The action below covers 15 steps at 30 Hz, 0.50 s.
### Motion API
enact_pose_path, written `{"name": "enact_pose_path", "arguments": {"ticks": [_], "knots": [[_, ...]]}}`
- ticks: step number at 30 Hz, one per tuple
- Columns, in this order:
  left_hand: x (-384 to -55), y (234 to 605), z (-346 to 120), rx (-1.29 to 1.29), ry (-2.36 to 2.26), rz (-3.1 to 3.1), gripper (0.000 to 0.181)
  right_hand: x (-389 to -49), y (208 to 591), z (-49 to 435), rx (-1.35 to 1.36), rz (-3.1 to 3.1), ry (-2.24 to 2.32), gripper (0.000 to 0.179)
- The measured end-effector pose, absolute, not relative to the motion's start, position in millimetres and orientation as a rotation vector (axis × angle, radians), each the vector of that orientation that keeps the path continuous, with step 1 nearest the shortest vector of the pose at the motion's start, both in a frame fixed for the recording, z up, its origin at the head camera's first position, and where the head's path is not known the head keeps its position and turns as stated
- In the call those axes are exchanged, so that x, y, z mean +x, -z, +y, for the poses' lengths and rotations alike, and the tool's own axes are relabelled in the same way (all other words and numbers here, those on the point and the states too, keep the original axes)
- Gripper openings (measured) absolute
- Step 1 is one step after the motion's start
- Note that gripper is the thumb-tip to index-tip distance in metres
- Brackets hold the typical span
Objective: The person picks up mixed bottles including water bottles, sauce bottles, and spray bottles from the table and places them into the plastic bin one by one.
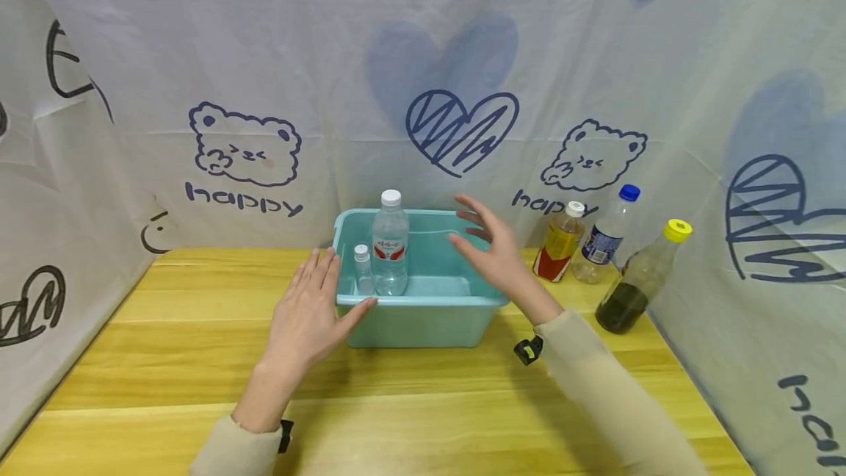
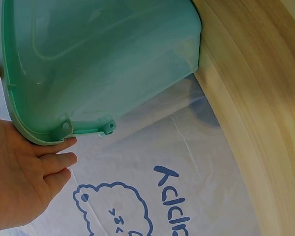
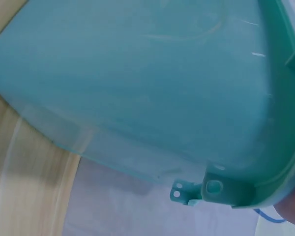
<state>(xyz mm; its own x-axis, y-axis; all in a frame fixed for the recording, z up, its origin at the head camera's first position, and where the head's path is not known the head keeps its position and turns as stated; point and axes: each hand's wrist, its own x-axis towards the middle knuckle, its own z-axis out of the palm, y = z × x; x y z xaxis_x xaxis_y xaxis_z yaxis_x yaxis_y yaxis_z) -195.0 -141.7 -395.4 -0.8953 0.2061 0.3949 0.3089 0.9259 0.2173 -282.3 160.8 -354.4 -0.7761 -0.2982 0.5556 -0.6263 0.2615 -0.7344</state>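
Note:
A teal plastic bin (image 1: 423,325) stands on the wooden table. Inside it, towards the left, are an upright clear water bottle (image 1: 391,241) with a white cap and a small white-capped bottle (image 1: 363,270). My left hand (image 1: 307,314) lies along the bin's left rim, fingers straight and thumb out at the front edge; in the left wrist view its fingers (image 2: 59,162) are by the rim's corner. My right hand (image 1: 496,252) is at the bin's right side, fingers spread and slightly bent, holding nothing. Only a sliver of it shows in the right wrist view; contact with the rim cannot be told.
Right of the bin stand a bottle with a red and yellow label (image 1: 558,244), a blue-capped bottle (image 1: 603,237) and a yellow-capped bottle (image 1: 641,281) of dark liquid. A printed white cloth (image 1: 357,160) hangs behind and along both sides of the table (image 1: 423,402).

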Motion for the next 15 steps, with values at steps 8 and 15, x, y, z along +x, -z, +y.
{"name": "enact_pose_path", "arguments": {"ticks": [8,15], "knots": [[-194,396,-142,-0.375,0.384,-2.721,0.097,-263,359,172,0.732,-2.101,-1.49,0.059],[-195,396,-142,-0.372,0.391,-2.72,0.097,-245,362,187,0.607,-2.013,-1.577,0.058]]}}
